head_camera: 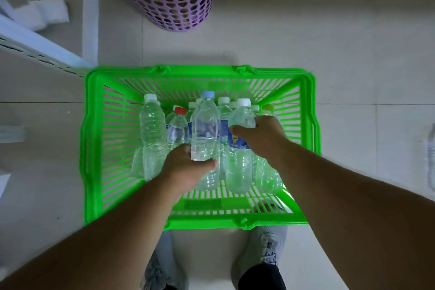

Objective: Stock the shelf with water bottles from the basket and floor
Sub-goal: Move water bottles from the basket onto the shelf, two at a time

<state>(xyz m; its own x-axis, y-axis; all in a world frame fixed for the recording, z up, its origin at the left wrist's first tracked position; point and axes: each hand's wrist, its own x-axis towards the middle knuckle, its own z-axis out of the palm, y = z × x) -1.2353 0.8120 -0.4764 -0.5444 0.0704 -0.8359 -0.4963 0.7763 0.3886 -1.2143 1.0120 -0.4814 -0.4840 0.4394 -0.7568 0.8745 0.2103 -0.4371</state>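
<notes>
Both hands were down in the green basket. The left hand was wrapped round the base of a blue-capped bottle, its long axis pointing away from the palm toward the shelf side. The right hand gripped a white-capped bottle near its shoulder, just right of the first. Probably both lift straight up.
</notes>
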